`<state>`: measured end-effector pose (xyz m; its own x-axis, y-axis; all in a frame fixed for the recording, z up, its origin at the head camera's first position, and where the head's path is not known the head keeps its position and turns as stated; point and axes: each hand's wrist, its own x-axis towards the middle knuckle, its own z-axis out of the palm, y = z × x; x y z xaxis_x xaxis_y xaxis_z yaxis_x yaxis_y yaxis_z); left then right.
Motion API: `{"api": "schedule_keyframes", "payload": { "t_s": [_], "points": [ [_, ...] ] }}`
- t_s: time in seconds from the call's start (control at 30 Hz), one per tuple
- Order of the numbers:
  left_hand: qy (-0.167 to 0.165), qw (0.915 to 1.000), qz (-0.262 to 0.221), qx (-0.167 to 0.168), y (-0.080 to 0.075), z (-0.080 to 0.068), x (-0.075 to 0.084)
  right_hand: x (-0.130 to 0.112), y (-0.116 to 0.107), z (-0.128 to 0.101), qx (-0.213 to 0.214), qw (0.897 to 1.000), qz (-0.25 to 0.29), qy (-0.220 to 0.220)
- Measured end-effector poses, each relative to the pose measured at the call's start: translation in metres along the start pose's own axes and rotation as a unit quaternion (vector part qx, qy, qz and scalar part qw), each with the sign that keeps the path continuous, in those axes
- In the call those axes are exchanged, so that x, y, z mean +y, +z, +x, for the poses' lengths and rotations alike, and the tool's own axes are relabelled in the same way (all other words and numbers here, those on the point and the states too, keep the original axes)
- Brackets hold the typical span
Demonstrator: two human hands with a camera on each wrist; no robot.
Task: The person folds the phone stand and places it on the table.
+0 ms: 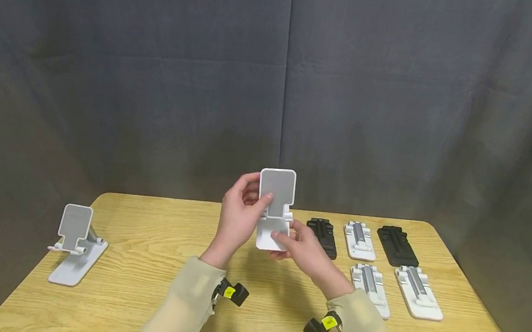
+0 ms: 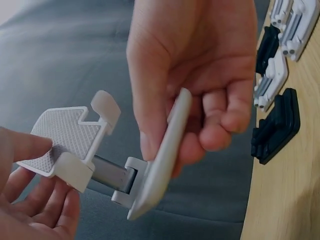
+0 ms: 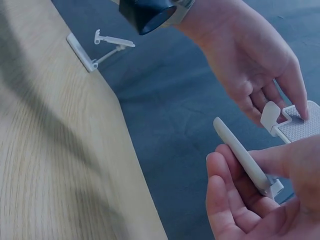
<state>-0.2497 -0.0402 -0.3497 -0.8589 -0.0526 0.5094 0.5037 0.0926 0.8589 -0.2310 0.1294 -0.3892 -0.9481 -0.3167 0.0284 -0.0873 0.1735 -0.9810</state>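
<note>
A white phone stand (image 1: 280, 181) is held up over the table by both hands. The left hand (image 1: 237, 214) pinches its upper plate, the thumb lying on the grey textured pad (image 2: 70, 132) and the fingers behind. The right hand (image 1: 308, 251) grips the white base (image 2: 167, 155) between thumb and fingers. In the left wrist view, a grey metal arm (image 2: 111, 172) shows between plate and base, joined to the base by a hinge. Two white lips stick out from the plate's edge.
An unfolded white stand (image 1: 75, 267) stands at the table's left. On the right lie folded stands: a black one (image 1: 328, 243) partly behind the right hand, another black one (image 1: 398, 247), and white ones (image 1: 360, 243), one partly behind the right forearm. A grey curtain (image 1: 195, 99) hangs behind the table (image 1: 156, 241).
</note>
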Motion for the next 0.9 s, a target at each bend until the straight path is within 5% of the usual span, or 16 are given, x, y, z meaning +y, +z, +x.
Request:
{"api": "schedule_keyframes", "payload": {
  "t_s": [0.37, 0.57, 0.9],
  "points": [
    [0.034, 0.991, 0.114, -0.061, -0.0068, 0.0011, -0.0037, -0.0029, -0.0023, 0.0006, -0.01, 1.0, 0.025, -0.003],
    [0.018, 0.9867, 0.121, -0.107, -0.0076, 0.0018, -0.0052, -0.0029, -0.0021, 0.0019, -0.01, 1.0, 0.029, 0.002],
    [-0.006, 0.9883, 0.108, -0.107, -0.0054, -0.0019, -0.0071, -0.0032, -0.0023, -0.0013, -0.011, 0.999, 0.032, 0.009]
  ]
}}
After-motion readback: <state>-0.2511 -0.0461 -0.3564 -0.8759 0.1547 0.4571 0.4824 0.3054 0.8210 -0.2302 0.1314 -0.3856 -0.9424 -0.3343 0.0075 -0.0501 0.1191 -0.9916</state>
